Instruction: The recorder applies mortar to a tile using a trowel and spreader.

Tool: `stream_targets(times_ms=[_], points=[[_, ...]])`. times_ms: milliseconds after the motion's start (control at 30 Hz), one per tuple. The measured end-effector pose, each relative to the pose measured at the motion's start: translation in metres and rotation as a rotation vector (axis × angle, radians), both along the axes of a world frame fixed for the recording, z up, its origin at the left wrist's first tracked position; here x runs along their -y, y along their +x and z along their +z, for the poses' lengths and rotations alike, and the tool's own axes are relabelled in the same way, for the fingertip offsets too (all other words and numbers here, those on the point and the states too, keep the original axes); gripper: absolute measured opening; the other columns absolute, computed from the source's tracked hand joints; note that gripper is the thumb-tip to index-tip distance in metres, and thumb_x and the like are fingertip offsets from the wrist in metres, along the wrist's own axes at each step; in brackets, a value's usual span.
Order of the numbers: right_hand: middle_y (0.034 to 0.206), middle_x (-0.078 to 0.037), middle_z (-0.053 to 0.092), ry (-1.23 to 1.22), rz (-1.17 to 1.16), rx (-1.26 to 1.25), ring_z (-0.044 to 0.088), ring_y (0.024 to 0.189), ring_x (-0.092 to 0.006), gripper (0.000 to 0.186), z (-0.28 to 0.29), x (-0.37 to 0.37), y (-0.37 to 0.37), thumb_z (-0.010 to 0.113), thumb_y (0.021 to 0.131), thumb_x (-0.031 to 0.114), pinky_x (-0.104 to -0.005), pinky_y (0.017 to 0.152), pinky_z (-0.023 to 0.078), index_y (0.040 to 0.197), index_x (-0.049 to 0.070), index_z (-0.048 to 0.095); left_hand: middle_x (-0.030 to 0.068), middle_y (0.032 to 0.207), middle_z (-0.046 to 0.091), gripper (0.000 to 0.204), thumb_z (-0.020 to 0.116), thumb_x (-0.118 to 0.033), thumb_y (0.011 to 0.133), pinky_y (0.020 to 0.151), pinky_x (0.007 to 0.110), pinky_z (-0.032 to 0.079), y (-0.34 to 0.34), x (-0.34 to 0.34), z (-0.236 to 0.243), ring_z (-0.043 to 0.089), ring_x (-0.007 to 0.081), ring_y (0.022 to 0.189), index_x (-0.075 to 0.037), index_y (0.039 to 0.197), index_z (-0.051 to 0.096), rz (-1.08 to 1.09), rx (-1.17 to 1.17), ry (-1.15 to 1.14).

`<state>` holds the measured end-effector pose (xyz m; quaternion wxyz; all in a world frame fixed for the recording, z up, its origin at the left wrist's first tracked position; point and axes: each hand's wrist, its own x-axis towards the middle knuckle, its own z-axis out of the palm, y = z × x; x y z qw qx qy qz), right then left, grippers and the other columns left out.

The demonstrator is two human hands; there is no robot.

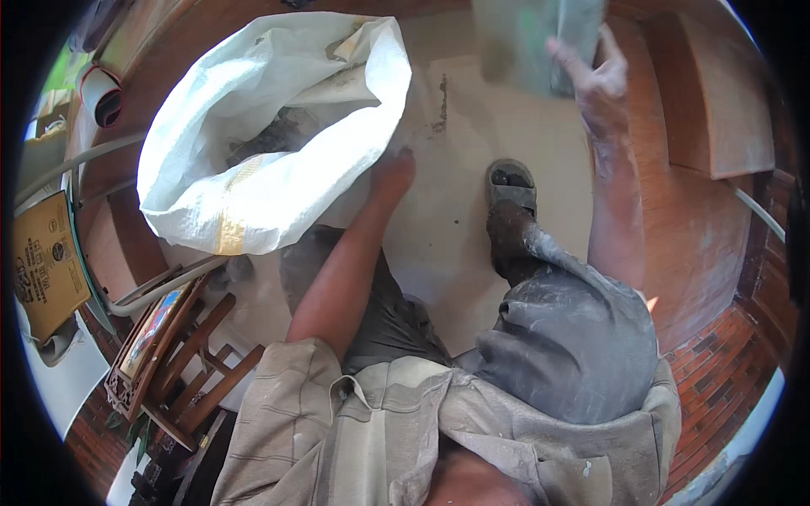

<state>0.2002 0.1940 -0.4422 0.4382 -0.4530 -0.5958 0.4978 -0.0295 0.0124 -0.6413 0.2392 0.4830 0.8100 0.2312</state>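
Greenish object (531, 51), just one, in right hand (601, 83); one white sack (287, 198).

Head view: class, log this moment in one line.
left hand: beside white sack, contact unclear; right hand: holding greyish panel; sack: open, dark material inside

A person works over a pale floor (456, 261) beside an open white sack (278, 207).
The right hand (601, 80) grips a blurred grey-green flat piece (527, 46) near the upper edge, thumb along its face, while the left hand (395, 173) is low at the sack's right side, its exact hold unclear; dark debris (274, 135) shows inside the wide mouth, a dark streak (441, 105) marks the floor between the hands, and a sandalled foot (512, 184) stands below the streak, to its right.
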Motion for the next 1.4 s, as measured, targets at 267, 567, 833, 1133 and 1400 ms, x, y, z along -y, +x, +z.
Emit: stream_targets(times_ms=[267, 567, 833, 1133, 1400], points=[[0.110, -0.018, 0.064, -0.416, 0.074, 0.386, 0.062, 0.100, -0.0249, 0.067, -0.189, -0.102, 0.059, 0.070, 0.079, 0.027, -0.0357, 0.088, 0.049, 0.132, -0.006, 0.046, 0.0236, 0.153, 0.016, 0.064, 0.033, -0.043, 0.100, 0.114, 0.053, 0.014, 0.046, -0.039, -0.034, 0.013, 0.0396, 0.142, -0.001, 0.147, 0.023, 0.069, 0.030, -0.177], [0.109, -0.015, 0.064, -0.728, 0.304, 0.005, 0.062, 0.097, -0.0201, 0.054, -0.209, 0.079, -0.030, 0.071, 0.080, 0.018, -0.0319, 0.085, 0.051, 0.126, -0.003, 0.051, 0.0241, 0.155, 0.010, 0.067, 0.030, -0.041, 0.100, 0.116, 0.049, 0.004, 0.090, -0.032, -0.034, 0.005, 0.0401, 0.144, 0.001, 0.149, 0.014, 0.055, 0.074, 0.155], [0.102, -0.011, 0.064, -0.676, -0.118, -0.492, 0.065, 0.088, -0.0208, 0.047, -0.113, 0.031, 0.019, 0.073, 0.081, 0.017, -0.0381, 0.073, 0.056, 0.119, 0.000, 0.053, 0.0250, 0.153, 0.016, 0.059, 0.037, -0.028, 0.100, 0.115, 0.047, 0.013, 0.097, 0.003, 0.133, 0.011, 0.0408, 0.144, 0.005, 0.146, 0.022, -0.462, 0.302, 0.369], [0.082, -0.004, 0.059, 0.191, 0.341, -0.478, 0.059, 0.072, -0.0135, 0.026, 0.067, 0.025, -0.078, 0.065, 0.088, 0.010, -0.0281, 0.060, 0.050, 0.108, 0.002, 0.051, 0.0300, 0.137, 0.042, 0.054, 0.047, -0.030, 0.096, 0.110, 0.042, 0.030, 0.057, 0.003, 0.050, 0.040, 0.0417, 0.130, 0.010, 0.133, 0.042, 0.059, 0.544, -0.107], [0.075, -0.001, 0.057, -0.009, -0.284, -0.166, 0.054, 0.062, -0.0101, 0.020, 0.015, 0.014, -0.080, 0.062, 0.086, 0.011, -0.0258, 0.055, 0.046, 0.103, 0.003, 0.053, 0.0302, 0.140, 0.038, 0.058, 0.049, -0.032, 0.094, 0.111, 0.045, 0.026, -0.029, 0.057, -0.051, 0.032, 0.0426, 0.133, 0.008, 0.136, 0.040, 0.139, -0.062, -0.066]])
